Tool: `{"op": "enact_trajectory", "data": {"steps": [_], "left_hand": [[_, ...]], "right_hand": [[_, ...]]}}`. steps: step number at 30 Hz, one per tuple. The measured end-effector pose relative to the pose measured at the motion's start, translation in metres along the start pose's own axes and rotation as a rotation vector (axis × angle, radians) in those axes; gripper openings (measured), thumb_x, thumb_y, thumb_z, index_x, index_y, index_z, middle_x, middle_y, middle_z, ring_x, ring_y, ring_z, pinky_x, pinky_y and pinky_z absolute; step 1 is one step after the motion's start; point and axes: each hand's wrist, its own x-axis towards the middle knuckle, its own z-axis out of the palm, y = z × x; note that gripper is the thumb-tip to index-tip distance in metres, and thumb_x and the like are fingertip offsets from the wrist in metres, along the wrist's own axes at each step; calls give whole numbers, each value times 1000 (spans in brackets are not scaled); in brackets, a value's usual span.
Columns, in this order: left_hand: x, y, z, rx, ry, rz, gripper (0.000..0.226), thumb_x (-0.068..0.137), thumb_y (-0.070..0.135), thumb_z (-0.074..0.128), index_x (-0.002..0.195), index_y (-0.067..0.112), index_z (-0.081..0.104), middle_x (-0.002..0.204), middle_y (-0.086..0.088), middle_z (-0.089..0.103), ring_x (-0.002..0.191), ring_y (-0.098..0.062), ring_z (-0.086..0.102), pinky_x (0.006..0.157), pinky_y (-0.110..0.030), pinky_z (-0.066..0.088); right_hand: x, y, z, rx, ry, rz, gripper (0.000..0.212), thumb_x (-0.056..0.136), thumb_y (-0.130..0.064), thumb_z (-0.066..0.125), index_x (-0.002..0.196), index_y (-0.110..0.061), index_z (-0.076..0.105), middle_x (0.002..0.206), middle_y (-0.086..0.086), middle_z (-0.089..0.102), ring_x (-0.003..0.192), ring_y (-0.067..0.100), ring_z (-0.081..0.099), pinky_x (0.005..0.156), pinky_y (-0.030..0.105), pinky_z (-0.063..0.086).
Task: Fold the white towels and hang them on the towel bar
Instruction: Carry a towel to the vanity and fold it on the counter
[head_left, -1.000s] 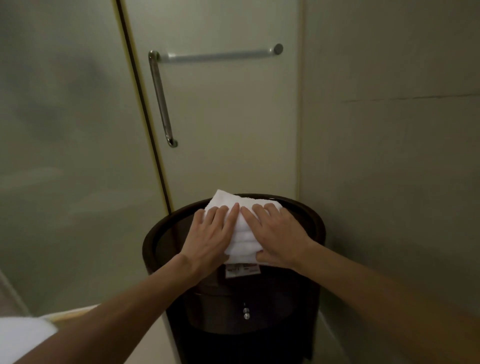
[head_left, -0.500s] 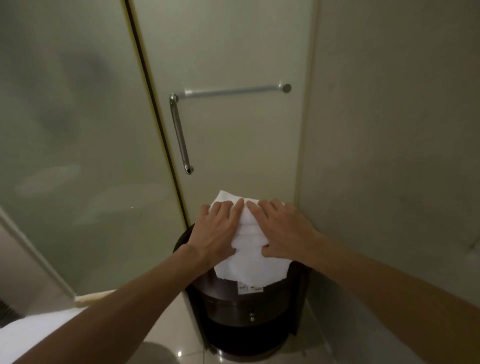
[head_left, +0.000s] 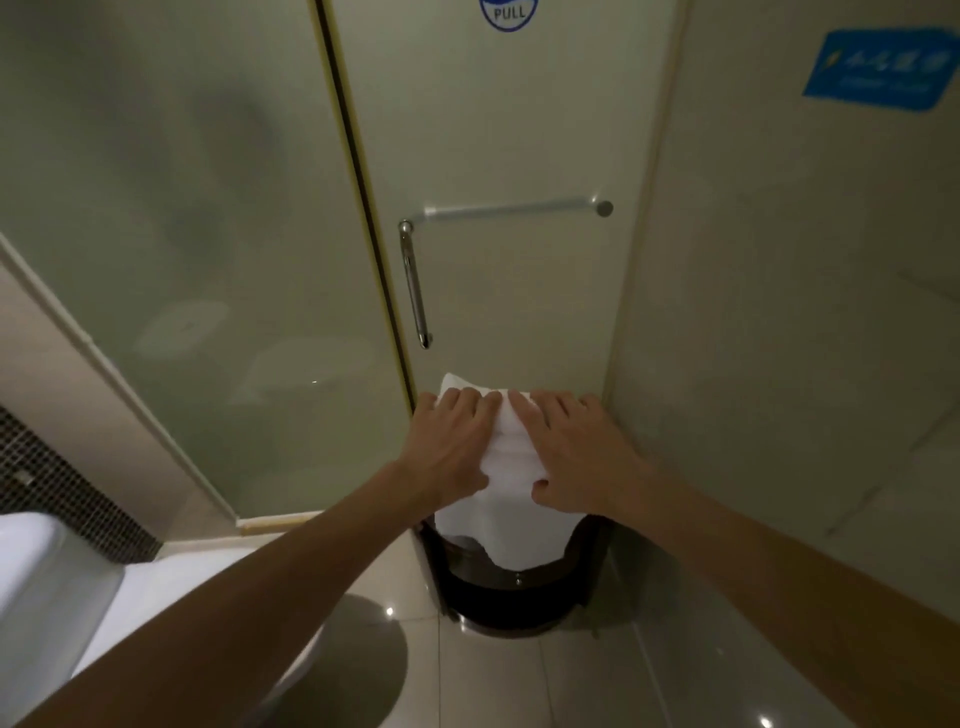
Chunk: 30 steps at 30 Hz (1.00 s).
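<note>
Holding one folded white towel (head_left: 511, 514), head view: two hands are working it. Left hand (head_left: 449, 449) and right hand (head_left: 579, 454) are lying side by side on top, fingers spread, thumbs tucking under the near edge; each grip is grasping the towel. Its lower part is hanging in front of one dark round table (head_left: 519, 597) in the corner. One horizontal towel bar (head_left: 511, 209) is sitting on the glass door well above, apart from the towel, next to one vertical handle (head_left: 414, 286). One PULL sticker (head_left: 503, 13) and one blue sign (head_left: 878, 70) are showing.
</note>
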Motion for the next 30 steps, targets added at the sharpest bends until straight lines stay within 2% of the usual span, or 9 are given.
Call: {"op": "enact_trajectory", "data": {"steps": [4, 7, 12, 16, 21, 30], "left_hand": [[-12, 1, -16, -10, 3, 23, 92, 62, 46, 73, 139, 18, 30, 129, -5, 48, 116, -26, 45, 91, -41, 34], [-20, 3, -21, -13, 0, 47, 92, 61, 46, 74, 138, 19, 32, 128, -4, 49, 114, -25, 46, 89, -41, 35], [-27, -7, -26, -17, -26, 71, 94, 62, 46, 72, 141, 18, 28, 131, -6, 45, 116, -26, 44, 92, -40, 34], [-29, -19, -27, -26, -44, 65, 100, 62, 48, 73, 143, 18, 22, 134, -7, 42, 119, -27, 41, 96, -40, 34], [-33, -32, -19, -42, -47, 8, 110, 66, 60, 68, 148, 15, 10, 141, -9, 36, 125, -29, 38, 100, -44, 33], [-15, -62, -3, -69, -32, -97, 104, 63, 49, 74, 145, 15, 19, 136, -9, 42, 121, -30, 42, 94, -44, 36]], "right_hand": [[-15, -14, -14, -62, -1, 46, 111, 73, -64, 62, 152, -8, 7, 142, 20, 36, 124, 36, 41, 106, 50, 29], [-17, -23, -18, -29, -25, 91, 113, 72, -62, 67, 151, -8, 6, 140, 19, 38, 123, 34, 43, 108, 48, 29], [-11, -31, -30, 66, -35, 94, 103, 72, -56, 70, 147, -11, 15, 136, 14, 41, 118, 30, 46, 102, 42, 35], [0, -36, -42, 28, -12, 54, 95, 75, -52, 69, 145, -11, 20, 132, 12, 42, 112, 28, 47, 97, 41, 38], [19, -44, -51, -30, -3, 22, 87, 78, -50, 67, 143, -12, 24, 130, 11, 45, 109, 28, 49, 93, 40, 39], [66, -48, -46, -48, -11, -5, 88, 74, -48, 69, 142, -12, 27, 127, 11, 48, 107, 29, 51, 90, 41, 40]]}}
